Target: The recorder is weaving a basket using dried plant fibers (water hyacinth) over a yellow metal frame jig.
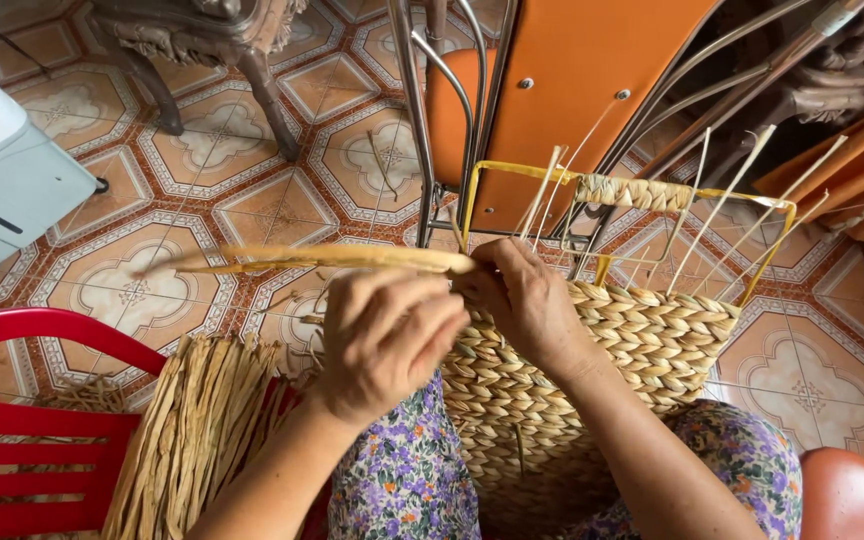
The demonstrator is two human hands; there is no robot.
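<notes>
The long, flat, pale-yellow dried-reed strand (322,259) lies almost level across the view, its long axis running from nine o'clock to three o'clock. Its free end tapers away toward nine o'clock over the patterned floor tiles (132,290), and its near end sits right at the top edge of the half-woven straw basket (642,335) on my lap.

My right hand (532,300) is the one at the working end: its fingers are curled tight, pinching the strand where it meets the yellow wire frame (472,200) at the basket's rim. My left hand (387,335) sits just beside it, toward eight o'clock, knuckles up and fingers bent closed over the strand's underside; I can't see the fingertips themselves, but the hand is clearly folded on the strand, not spread. So the strand runs out leftward from both hands, and the right hand is nearer the weave.

Outward from there: bare thin reed stakes (722,200) stand up from the basket toward one o'clock, and a short plaited band (632,192) already wraps the frame's top bar at twelve o'clock. A bundle of dried reeds (197,430) leans over the red plastic chair (32,400) at seven o'clock, near my left forearm. An orange panel with metal legs (562,80) stands behind the basket at twelve o'clock, and a white appliance (2,170) sits well apart at ten o'clock. My floral-print clothing (407,475) shows at six o'clock.
</notes>
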